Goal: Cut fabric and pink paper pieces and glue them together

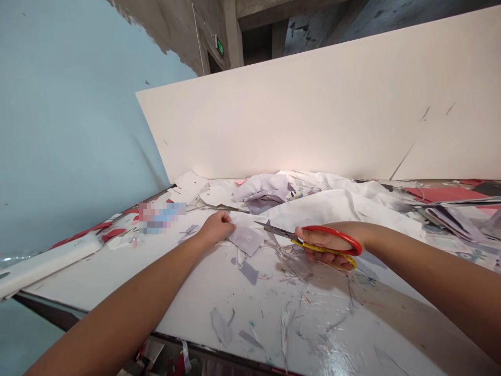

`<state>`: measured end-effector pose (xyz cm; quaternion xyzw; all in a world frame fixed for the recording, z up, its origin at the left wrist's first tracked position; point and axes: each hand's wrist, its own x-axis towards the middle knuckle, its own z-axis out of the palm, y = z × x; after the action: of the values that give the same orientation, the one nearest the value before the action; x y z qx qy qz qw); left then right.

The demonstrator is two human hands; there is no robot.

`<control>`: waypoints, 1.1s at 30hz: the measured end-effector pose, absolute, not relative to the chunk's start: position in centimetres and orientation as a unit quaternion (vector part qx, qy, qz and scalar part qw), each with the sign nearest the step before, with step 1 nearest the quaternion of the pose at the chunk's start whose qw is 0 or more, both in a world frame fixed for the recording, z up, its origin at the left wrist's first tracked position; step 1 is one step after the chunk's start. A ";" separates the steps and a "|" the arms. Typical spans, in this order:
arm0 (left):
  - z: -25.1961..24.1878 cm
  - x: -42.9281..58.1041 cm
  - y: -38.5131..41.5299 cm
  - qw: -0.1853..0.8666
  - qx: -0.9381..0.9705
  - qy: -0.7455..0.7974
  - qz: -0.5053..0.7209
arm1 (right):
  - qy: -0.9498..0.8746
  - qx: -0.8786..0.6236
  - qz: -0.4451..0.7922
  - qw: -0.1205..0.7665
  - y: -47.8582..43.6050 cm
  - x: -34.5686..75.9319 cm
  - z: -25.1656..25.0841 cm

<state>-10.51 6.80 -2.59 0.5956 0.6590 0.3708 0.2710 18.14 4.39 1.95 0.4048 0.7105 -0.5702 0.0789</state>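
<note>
My left hand (217,227) is closed, its fingers pinching the edge of a pale lavender piece of fabric (247,239) that lies over the tabletop. In my right hand (326,248) is a pair of scissors (332,239) with one red and one yellow handle loop. Their blades point left toward the lavender fabric, slightly parted and apart from it. Behind both hands spreads a heap of white fabric (332,206), with lavender and flower-printed cloth (270,190) bunched at its left.
Fabric scraps (221,326) and loose threads litter the white table (188,318). A white board (313,115) stands along the back. Red cloth (442,195) and folded fabric (450,224) lie at the right. A long white object (50,263) rests along the left edge.
</note>
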 end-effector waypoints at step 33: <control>0.1 -8.9 5.9 0.426 0.443 0.509 0.603 | 0.616 0.567 -0.494 -0.235 3.5 8.8 0.4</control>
<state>-8.91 5.94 0.12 0.4427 0.5086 0.6033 0.4258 8.78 3.45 0.36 0.5672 0.6160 -0.4937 -0.2346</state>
